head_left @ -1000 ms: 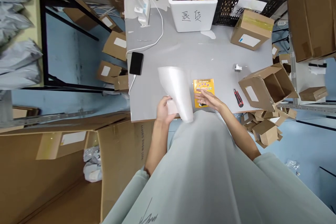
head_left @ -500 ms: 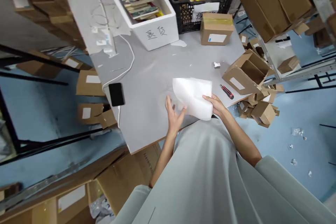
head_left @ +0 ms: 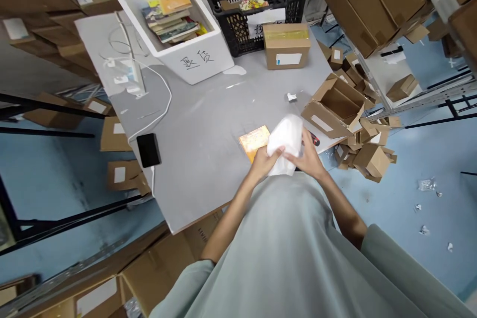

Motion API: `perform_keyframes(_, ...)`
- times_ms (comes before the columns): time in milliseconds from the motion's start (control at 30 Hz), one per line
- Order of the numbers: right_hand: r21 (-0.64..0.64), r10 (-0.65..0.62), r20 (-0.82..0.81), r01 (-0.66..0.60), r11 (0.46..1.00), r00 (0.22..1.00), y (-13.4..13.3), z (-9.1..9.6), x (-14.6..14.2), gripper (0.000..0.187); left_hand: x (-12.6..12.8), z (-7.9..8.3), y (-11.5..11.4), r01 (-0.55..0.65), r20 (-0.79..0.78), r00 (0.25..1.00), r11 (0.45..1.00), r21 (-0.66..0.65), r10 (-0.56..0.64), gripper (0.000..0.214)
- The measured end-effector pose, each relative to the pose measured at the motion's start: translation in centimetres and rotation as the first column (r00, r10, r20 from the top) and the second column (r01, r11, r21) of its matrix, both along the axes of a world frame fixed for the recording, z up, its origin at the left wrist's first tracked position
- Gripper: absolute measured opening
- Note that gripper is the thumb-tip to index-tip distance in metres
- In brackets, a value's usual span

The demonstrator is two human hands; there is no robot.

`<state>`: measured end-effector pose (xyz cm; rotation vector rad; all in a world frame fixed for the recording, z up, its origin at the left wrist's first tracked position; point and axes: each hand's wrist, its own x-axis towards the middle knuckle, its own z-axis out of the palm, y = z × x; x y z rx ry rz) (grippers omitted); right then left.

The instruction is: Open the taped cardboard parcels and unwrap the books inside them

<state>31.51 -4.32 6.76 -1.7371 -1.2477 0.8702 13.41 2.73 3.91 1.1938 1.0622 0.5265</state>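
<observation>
Close to my body, both hands hold a crumpled white foam sheet (head_left: 285, 139) above the front edge of the table. My left hand (head_left: 265, 163) pinches its lower left side between thumb and fingers. On its right side my right hand (head_left: 307, 158) grips it, thumb in front and fingers behind. An orange and white book (head_left: 255, 141) lies on the table just left of the sheet, partly covered by it and my left hand. Behind my right hand a red and black box cutter (head_left: 315, 139) shows only in part.
A white foam box (head_left: 208, 62) with several books and a black crate (head_left: 238, 39) stand at the back. Beside them sits a taped carton (head_left: 286, 49). An opened carton (head_left: 328, 114) rests at the right edge. A phone (head_left: 148, 150) with a white cable lies left.
The foam sheet was spread flat and is now bunched between my hands. My left hand has moved right and closed on it. The orange book has come into sight on the table.
</observation>
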Motion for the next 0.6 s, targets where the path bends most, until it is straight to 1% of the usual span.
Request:
perform_keyframes(33,-0.002,0.100,0.023,-0.100,0.995,0.995,-0.2,0.0,0.9,0.110,0.9,0.1,0.2,0.013,0.001,1.000,1.000,-0.007,-0.013,0.059)
perform_keyframes(67,-0.010,0.189,0.030,-0.189,0.982,0.982,-0.3,-0.1,1.8,0.108,2.0,0.1,0.4,0.030,0.004,1.000,1.000,-0.002,-0.030,0.057)
perform_keyframes(100,-0.015,0.253,0.025,-0.253,0.967,0.967,-0.4,-0.3,2.7,0.100,3.1,0.3,0.6,0.046,0.004,0.999,0.999,0.020,-0.046,0.054)
perform_keyframes(133,-0.008,0.288,0.012,-0.288,0.958,0.958,-0.3,-0.4,3.8,0.088,4.3,0.5,0.7,0.056,0.001,0.998,0.996,0.063,-0.056,0.052)
perform_keyframes(167,0.011,0.294,-0.003,-0.294,0.956,0.956,-0.2,-0.5,4.9,0.075,5.6,0.7,0.8,0.061,-0.009,0.998,0.990,0.125,-0.060,0.049)
perform_keyframes(233,0.053,0.239,-0.034,-0.237,0.970,0.971,0.2,-0.3,7.3,0.054,8.3,1.4,0.7,0.041,-0.038,0.999,0.954,0.296,-0.031,0.042)
perform_keyframes(267,0.058,0.184,-0.048,-0.181,0.982,0.982,0.5,0.0,8.7,0.047,9.6,1.7,0.7,0.019,-0.050,0.999,0.920,0.391,0.001,0.039)
perform_keyframes(333,0.043,0.074,-0.077,-0.070,0.997,0.994,1.0,0.8,11.5,0.039,12.0,2.5,0.6,-0.019,-0.052,0.997,0.834,0.551,0.057,0.039)
perform_keyframes(367,0.029,0.038,-0.099,-0.035,0.999,0.994,1.3,1.2,12.8,0.038,13.1,2.8,0.7,-0.029,-0.040,0.997,0.800,0.599,0.066,0.043)
perform_keyframes(400,0.019,0.015,-0.123,-0.013,1.000,0.992,1.6,1.6,14.2,0.039,14.2,3.1,0.7,-0.031,-0.024,0.998,0.780,0.624,0.059,0.046)
perform_keyframes(433,0.015,-0.002,-0.140,0.004,1.000,0.990,1.8,1.9,15.4,0.040,15.3,3.2,0.8,-0.025,-0.013,0.999,0.779,0.627,0.043,0.046)
perform_keyframes(500,0.029,-0.056,-0.120,0.060,0.998,0.991,2.1,2.3,17.6,0.044,17.5,3.3,1.2,-0.009,-0.017,1.000,0.809,0.588,0.024,0.035)
perform_keyframes(533,0.048,-0.106,-0.081,0.110,0.993,0.991,2.2,2.4,18.5,0.049,18.7,3.3,1.5,-0.011,-0.028,0.999,0.825,0.564,0.033,0.029)
perform_keyframes(600,0.113,-0.200,0.023,0.196,0.974,0.980,2.2,2.4,19.9,0.065,21.0,3.1,2.3,-0.042,-0.050,0.995,0.844,0.535,0.081,0.024)
